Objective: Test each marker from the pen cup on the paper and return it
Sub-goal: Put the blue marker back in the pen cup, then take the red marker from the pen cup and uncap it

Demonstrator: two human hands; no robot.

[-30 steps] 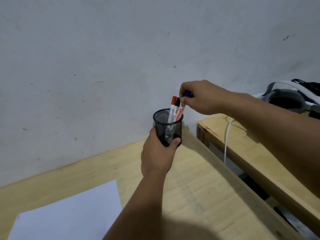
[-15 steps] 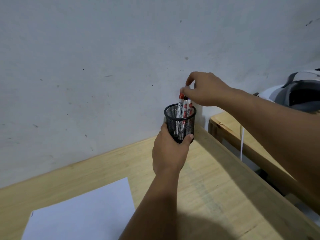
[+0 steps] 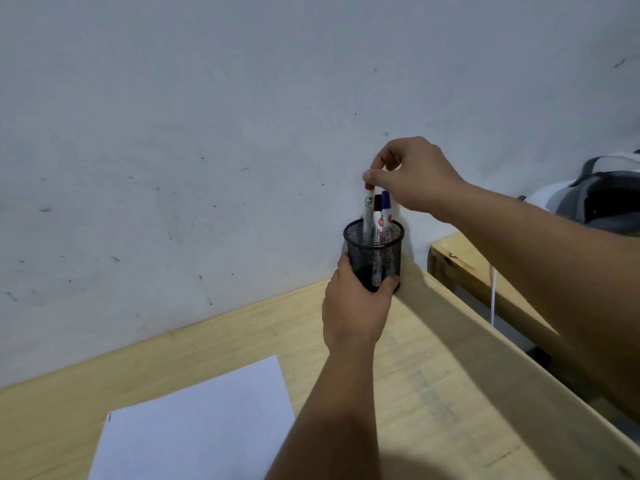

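A black mesh pen cup stands at the table's far right corner against the wall. My left hand wraps around its lower half. My right hand hovers over the cup, with thumb and forefinger pinched on the red cap of a white red-capped marker that is raised partly out of the cup. A blue-capped marker and a dark-capped one stand in the cup beside it. A white sheet of paper lies flat on the table at the near left.
The light wooden table has a raised rim along its right side. A grey marked wall rises right behind the cup. To the right stands a second wooden table with a white cable and a grey-and-white headset.
My right hand let go of the blue-capped marker, now standing in the cup, and pinched the red-capped marker, lifting it a little. My left hand stayed on the cup.
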